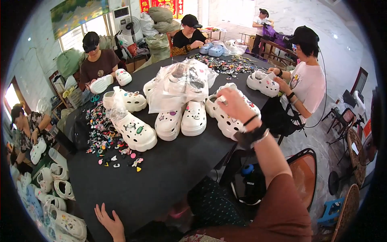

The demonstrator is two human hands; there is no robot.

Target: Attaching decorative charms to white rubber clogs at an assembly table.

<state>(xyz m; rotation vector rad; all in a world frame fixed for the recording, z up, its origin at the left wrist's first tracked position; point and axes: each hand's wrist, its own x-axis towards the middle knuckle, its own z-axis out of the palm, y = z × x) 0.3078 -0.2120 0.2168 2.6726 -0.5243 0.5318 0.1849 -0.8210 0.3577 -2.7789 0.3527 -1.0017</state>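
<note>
My right hand (236, 105) reaches over a pair of white clogs (231, 128) at the right of the dark table. Its fingers are curled together at the clog's upper rim; the hand hides part of the shoes. My left hand (109, 224) lies at the near left edge of the table, fingers spread, holding nothing. Before me stand more white clogs (194, 119) dotted with small charms. Clear plastic bags (177, 86) cover the stacked ones in the middle. Another white clog (137, 131) to their left has a plastic bag at its heel.
Loose colourful charms (102, 131) spread over the table's left side; another heap (225, 65) lies at the far side. Several people sit around the table, some handling clogs. More clogs (58, 201) are piled at lower left. An orange-backed chair (304, 177) stands by my right arm.
</note>
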